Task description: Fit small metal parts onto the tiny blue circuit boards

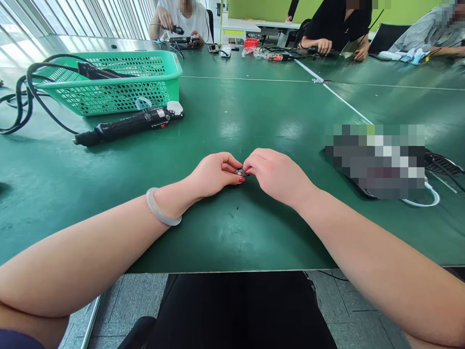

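Near the table's front edge, my left hand [218, 172] pinches a small dark-and-silvery part [240, 172] between thumb and fingers. It is too small for me to name. From the other side, the fingertips of my right hand [274, 174] are closed at the same part, touching it or right beside it. The right fingers hide some of its far end. Both hands stay low over the green tabletop [232, 242]. A pale bangle [162, 208] circles my left wrist.
A green plastic basket [116, 87] stands at the left, with a black electric screwdriver [127, 125] and its cable in front. To the right lies a blurred-out device [378, 162] with a white cable [432, 196]. Several people sit at the far side among tools and cables.
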A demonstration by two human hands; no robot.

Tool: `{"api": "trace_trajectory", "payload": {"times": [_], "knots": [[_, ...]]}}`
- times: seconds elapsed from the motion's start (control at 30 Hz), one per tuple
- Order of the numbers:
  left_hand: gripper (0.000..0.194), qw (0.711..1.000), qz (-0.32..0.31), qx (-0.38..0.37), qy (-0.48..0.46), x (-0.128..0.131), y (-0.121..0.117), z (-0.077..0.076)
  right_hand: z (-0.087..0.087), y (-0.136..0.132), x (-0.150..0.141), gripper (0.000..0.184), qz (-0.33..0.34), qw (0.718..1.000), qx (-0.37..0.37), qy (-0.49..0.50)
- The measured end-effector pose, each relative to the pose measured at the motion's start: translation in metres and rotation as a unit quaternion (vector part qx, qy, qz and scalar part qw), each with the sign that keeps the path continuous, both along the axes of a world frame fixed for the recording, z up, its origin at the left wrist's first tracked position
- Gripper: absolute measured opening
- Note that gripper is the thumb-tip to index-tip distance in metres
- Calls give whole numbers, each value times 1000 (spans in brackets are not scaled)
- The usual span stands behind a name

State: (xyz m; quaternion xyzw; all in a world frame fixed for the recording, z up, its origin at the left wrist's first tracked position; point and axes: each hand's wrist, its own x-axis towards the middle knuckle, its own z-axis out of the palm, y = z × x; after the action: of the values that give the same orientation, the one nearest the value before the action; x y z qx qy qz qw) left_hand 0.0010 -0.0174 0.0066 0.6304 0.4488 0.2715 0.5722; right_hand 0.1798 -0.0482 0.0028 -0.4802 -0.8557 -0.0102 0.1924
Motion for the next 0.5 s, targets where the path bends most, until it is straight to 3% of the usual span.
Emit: {"api": "trace_trajectory", "payload": {"times": [0.27,0.5], "knots": [[21,1000,0,0,15,-1,0,0,0,0,-1,22,3,1000,27,4],[20,999,19,-29,-30,0,-1,0,4,-2,6,15,-17,999,22,35]]}}
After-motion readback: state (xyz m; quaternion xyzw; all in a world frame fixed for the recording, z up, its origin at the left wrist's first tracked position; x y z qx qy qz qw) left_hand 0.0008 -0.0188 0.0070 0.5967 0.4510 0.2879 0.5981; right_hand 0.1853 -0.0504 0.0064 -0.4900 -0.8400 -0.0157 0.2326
